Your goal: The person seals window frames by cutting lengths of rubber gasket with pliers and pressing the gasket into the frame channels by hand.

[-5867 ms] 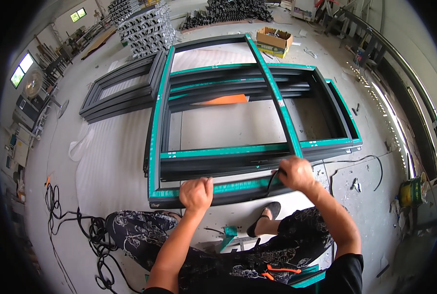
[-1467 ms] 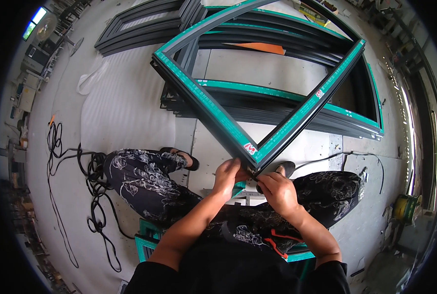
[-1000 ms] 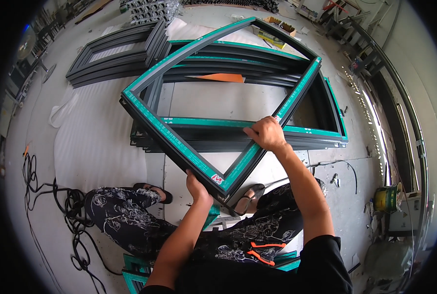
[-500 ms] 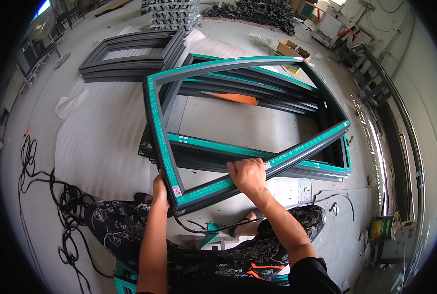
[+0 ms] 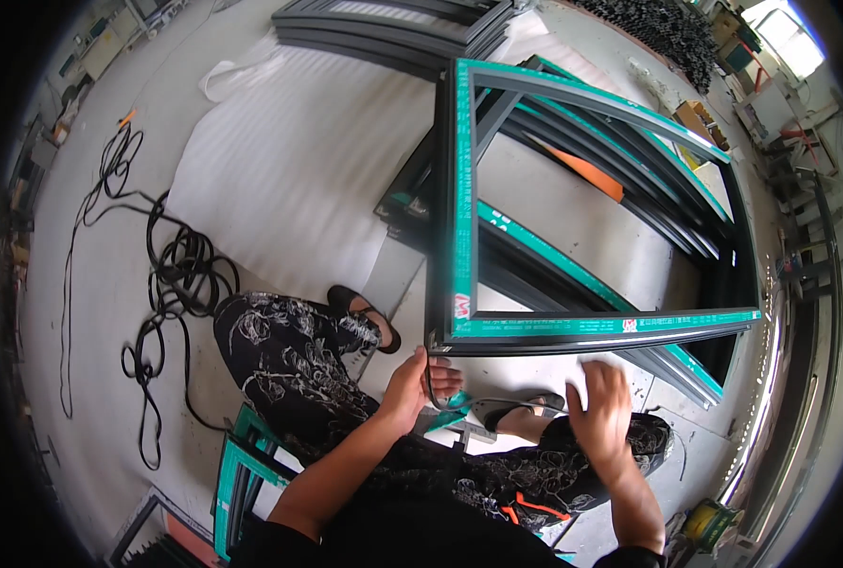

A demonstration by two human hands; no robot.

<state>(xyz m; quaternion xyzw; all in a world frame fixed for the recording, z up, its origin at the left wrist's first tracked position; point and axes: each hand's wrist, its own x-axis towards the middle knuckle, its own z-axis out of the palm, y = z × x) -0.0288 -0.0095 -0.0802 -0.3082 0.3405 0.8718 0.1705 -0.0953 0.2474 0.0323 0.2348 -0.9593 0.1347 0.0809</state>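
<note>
A dark grey window frame [image 5: 620, 325] with green printed film along its faces lies on top of a stack of similar frames [image 5: 573, 260], set askew to them. A thin black rubber strip [image 5: 433, 388] hangs from its near left corner and curves to the right below the frame. My left hand [image 5: 414, 390] is just under that corner, fingers bent about the strip, the thumb close to the frame. Lower right of the frame's near edge, my right hand [image 5: 603, 409] is raised off it, fingers loosely bent and thumb apart, with nothing visible in it.
Grey frames [image 5: 384, 38] are piled at the far side on a white foam sheet [image 5: 280, 161]. Tangled black cord [image 5: 190, 270] lies on the floor to the left. Green-filmed frames [image 5: 232, 483] stand at lower left. An orange piece [image 5: 582, 173] shows inside the stack.
My right hand has let go of the frame's near edge and moved right. My left hand has slid off the frame's side to the strip below the corner. The frame has turned straighter; my view has shifted left.
</note>
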